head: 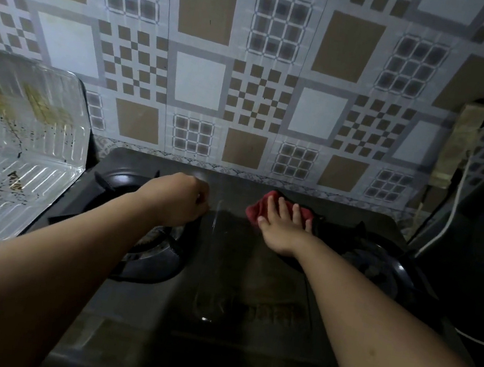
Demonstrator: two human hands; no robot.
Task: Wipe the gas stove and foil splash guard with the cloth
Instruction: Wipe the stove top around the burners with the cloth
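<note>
Foil splash guard (20, 133), left of frame: stained, dark specks, not yet wiped. Left hand (180, 201), centre: clenched over left burner (148, 241), contents hidden. Right hand (283, 226), right of centre: flat, fingers spread, pressing red cloth (257, 210) onto gas stove (221, 274) top. Advice: firm overlapping strokes, skirt burner.

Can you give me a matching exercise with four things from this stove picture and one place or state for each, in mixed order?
Things:
1. cloth
2. splash guard
3. left hand
4. wall tiles

Places or states:
A. closed into a fist over the left burner
B. red, under the flat right hand
C. checked in brown and white, behind the stove
D. shiny, stained, at the stove's left side

Pairs: 1-B, 2-D, 3-A, 4-C
</note>
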